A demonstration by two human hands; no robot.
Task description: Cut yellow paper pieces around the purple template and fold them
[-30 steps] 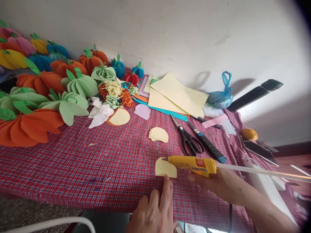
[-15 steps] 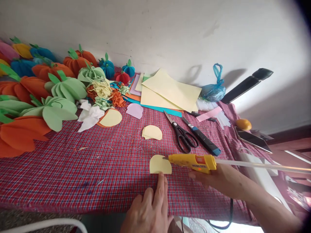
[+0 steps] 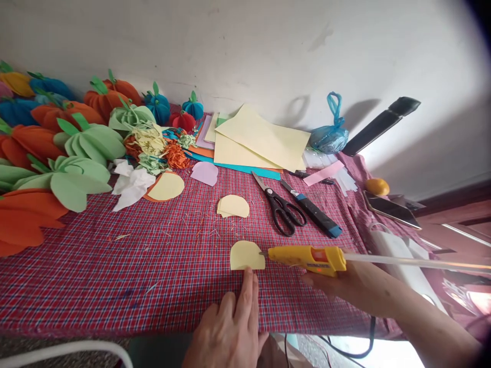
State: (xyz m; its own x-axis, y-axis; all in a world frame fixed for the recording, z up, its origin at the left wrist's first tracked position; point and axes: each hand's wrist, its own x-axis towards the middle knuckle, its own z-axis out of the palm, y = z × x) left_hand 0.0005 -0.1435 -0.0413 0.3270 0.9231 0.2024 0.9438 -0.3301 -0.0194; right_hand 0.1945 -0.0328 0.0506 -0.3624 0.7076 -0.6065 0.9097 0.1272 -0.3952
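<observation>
My right hand point(image 3: 351, 283) grips a yellow hot glue gun point(image 3: 307, 257) with a long clear glue stick trailing out its back. Its nozzle touches the right edge of a pale yellow folded paper half-circle point(image 3: 246, 255) on the red checked tablecloth point(image 3: 134, 266). My left hand point(image 3: 230, 332) rests on the cloth with fingers stretched out. Its fingertips press at the lower edge of that paper piece. A small stack of similar yellow half-circles point(image 3: 233, 206) lies just beyond.
Black scissors point(image 3: 280, 207) and a utility knife point(image 3: 312, 215) lie right of the stack. Yellow paper sheets point(image 3: 261, 140), a blue plastic bag point(image 3: 330, 134) and many paper pumpkins point(image 3: 76, 148) crowd the back and left. A phone point(image 3: 391, 209) and an orange fruit point(image 3: 378, 186) sit at right.
The view has swung slightly, so everything sits further left in frame. The glue gun nozzle and my left fingertips stay at the yellow half-circle.
</observation>
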